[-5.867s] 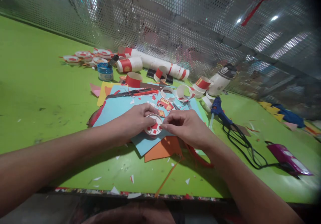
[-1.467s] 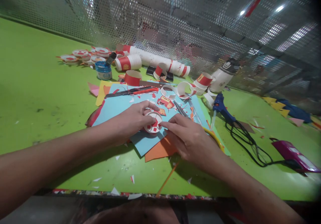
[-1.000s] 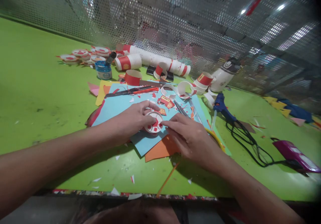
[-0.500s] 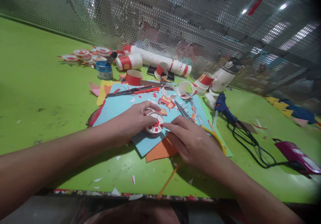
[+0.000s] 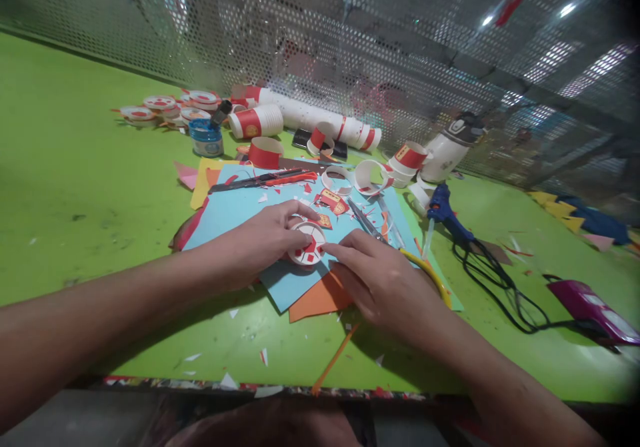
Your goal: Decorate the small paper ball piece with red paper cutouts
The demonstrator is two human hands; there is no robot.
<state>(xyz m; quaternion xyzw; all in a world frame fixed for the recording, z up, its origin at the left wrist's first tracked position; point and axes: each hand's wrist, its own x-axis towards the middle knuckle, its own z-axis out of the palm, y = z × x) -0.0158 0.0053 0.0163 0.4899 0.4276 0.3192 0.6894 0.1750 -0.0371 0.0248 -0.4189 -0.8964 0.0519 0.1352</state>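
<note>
Left hand (image 5: 260, 241): we see its grip closed on the disc (image 5: 307, 245), fingers curled round the disc's far and left rim, pinning it flat.
Right hand (image 5: 387, 285): grip open, holding nothing; fingers spread flat, index fingertip (image 5: 327, 247) touching the disc's right rim.
Disc: white round piece with small red bits stuck on it, lying on the blue sheet (image 5: 235, 213), toward the near edge of the surface (image 5: 75, 187), about mid-width.
Blue sheet: on top of an orange sheet (image 5: 315, 300) that sticks out toward the near edge.
Scissors (image 5: 400, 250): just right of our right hand, blades pointing to the far edge, yellow handle partly under the wrist.
Knife (image 5: 265, 181): red and black, lying on the blue sheet's far side.
Glue gun (image 5: 445, 213): blue, right of the sheets, black cord trailing toward the right edge.
Cups (image 5: 310, 121): red-and-white, stacked lying down along the far edge by the mesh.
Jar (image 5: 206, 137): blue, far left of the sheets.
Scraps: paper bits scattered near the near edge.
</note>
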